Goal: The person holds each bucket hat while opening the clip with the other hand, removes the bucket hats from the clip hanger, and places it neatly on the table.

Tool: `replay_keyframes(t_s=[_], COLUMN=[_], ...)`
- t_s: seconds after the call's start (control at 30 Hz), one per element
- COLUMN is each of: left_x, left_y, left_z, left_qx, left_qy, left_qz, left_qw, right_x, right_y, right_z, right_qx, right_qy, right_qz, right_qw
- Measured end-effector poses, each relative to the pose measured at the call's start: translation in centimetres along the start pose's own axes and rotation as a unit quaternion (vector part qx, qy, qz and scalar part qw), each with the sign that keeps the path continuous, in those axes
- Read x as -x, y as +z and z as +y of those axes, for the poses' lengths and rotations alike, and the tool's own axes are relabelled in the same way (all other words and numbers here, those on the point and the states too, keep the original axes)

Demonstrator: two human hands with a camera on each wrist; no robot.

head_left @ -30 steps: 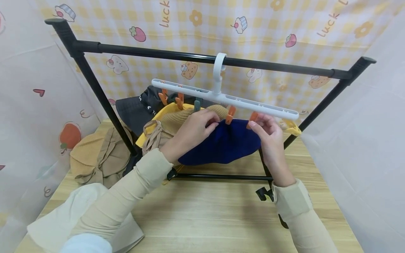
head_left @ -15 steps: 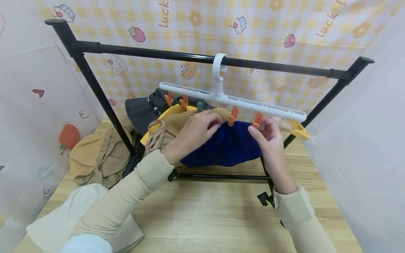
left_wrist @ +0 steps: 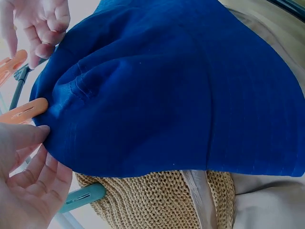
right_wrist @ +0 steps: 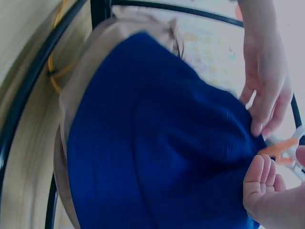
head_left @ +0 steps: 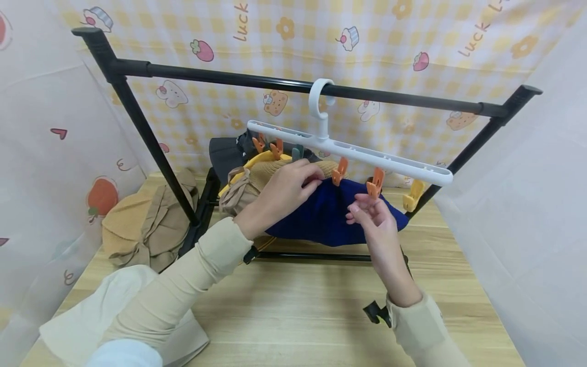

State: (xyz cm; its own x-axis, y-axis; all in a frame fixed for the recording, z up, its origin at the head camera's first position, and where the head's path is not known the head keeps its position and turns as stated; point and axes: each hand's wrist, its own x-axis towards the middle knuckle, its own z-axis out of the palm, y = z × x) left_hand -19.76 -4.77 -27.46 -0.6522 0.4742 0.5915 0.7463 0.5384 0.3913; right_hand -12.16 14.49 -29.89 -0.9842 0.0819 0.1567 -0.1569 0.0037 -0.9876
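A dark blue bucket hat hangs crown-up from an orange clip on the white clip hanger. My left hand pinches the hat's edge just left of that clip, thumb in front, as the left wrist view shows. Just below a second orange clip is my right hand, its fingers loosely bent in front of the hat, apparently holding nothing. In the right wrist view the blue hat spreads below both hands. Whether the second clip touches the hat, I cannot tell.
The hanger hooks over a black rack's top bar. A knitted straw hat and a black hat hang behind at the left. A yellow clip is at the hanger's right end. More hats, one white, lie on the table's left.
My right hand has come off the second orange clip and moved down and left. The hanger has shifted right and slightly down. My left hand keeps its pinch.
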Motion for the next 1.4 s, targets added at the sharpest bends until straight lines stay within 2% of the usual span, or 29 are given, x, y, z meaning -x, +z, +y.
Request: replay_keyframes(t_s=[0.1,0.23,0.37,0.5,0.7,0.83,1.1,1.2,1.4], left_x=[0.0,0.1,0.2,0.3,0.3,0.3,0.3,0.4,0.4], left_y=[-0.1,-0.1,-0.1,-0.1,-0.1,-0.1,-0.1,-0.2,-0.1], left_z=[0.1,0.3,0.3,0.3,0.4,0.5,0.5,0.5,0.4], left_qx=[0.000,-0.003,-0.006,-0.009,-0.011,-0.010,-0.012,-0.012,-0.015], left_qy=[0.001,0.004,0.008,0.010,0.009,0.011,0.013,0.012,0.011], left_qz=[0.000,0.000,0.004,0.003,-0.005,-0.010,-0.014,-0.016,-0.015], left_qw=[1.0000,1.0000,0.9999,0.9999,0.9999,0.9998,0.9997,0.9997,0.9997], right_x=[0.8,1.4,1.4,1.0,0.0,-0.8,-2.1,-2.5,-3.0], right_y=[0.5,1.1,1.9,2.7,3.2,3.3,3.3,3.2,2.9], right_z=[0.1,0.1,0.1,0.0,-0.3,-0.5,-1.2,-1.7,-2.4], right_qx=[0.009,0.019,0.026,0.049,0.154,0.190,0.199,0.185,0.182], right_qy=[-0.018,-0.100,-0.202,-0.256,-0.240,-0.224,-0.230,-0.225,-0.187], right_qz=[-0.008,-0.009,-0.007,0.000,0.026,0.039,0.058,0.057,0.052], right_qw=[1.000,0.995,0.979,0.966,0.958,0.955,0.951,0.955,0.964])
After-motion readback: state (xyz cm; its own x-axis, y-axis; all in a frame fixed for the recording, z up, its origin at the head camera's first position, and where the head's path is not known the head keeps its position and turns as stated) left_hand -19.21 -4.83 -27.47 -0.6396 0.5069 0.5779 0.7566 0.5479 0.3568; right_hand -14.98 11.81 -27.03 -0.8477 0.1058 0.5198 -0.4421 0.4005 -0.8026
